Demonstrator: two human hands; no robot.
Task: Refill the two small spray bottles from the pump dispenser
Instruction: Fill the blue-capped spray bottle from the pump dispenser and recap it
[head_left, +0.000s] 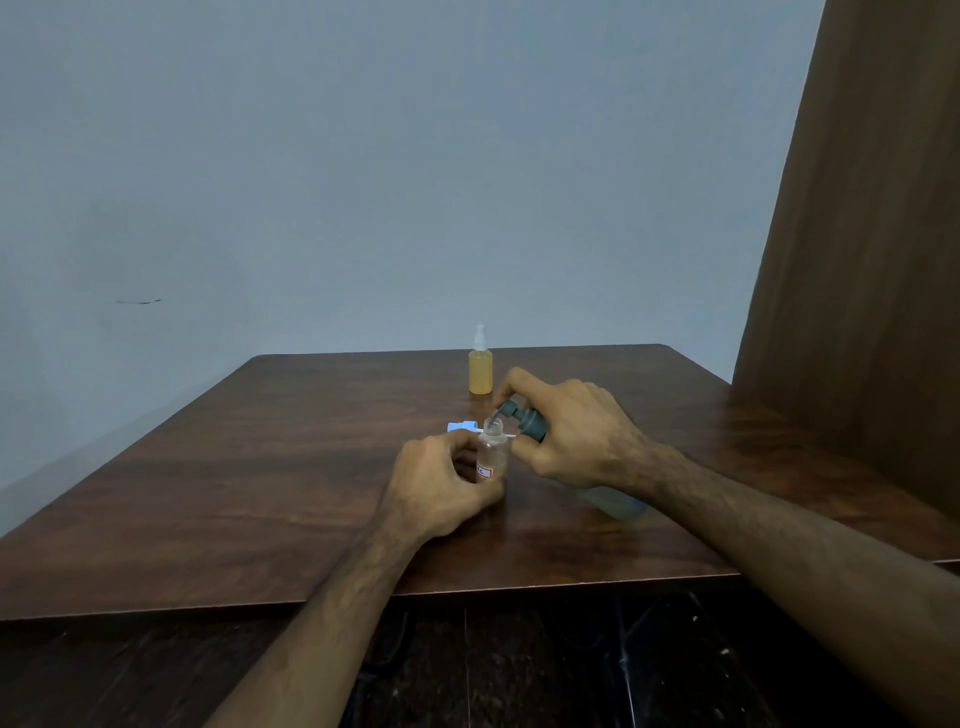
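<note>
Clear spray bottle (491, 456) being gripped by the left hand (441, 486) while the right hand (576, 434) is gripping the tilted pump dispenser (524, 418); misaligned nozzle risks spilling.

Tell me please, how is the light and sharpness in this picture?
Head view: dim, flat light; soft glare on the table at right; wide-angle bending at the edges; the clear bottle in the left hand looks slightly soft.

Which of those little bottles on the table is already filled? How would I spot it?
Look at the brown wooden table, toward its far edge by the grey wall. There stands a small spray bottle, upright and alone, beyond both hands. Unlike the clear open bottle held in the left hand, it holds yellow-orange liquid and wears its sprayer top.
</note>
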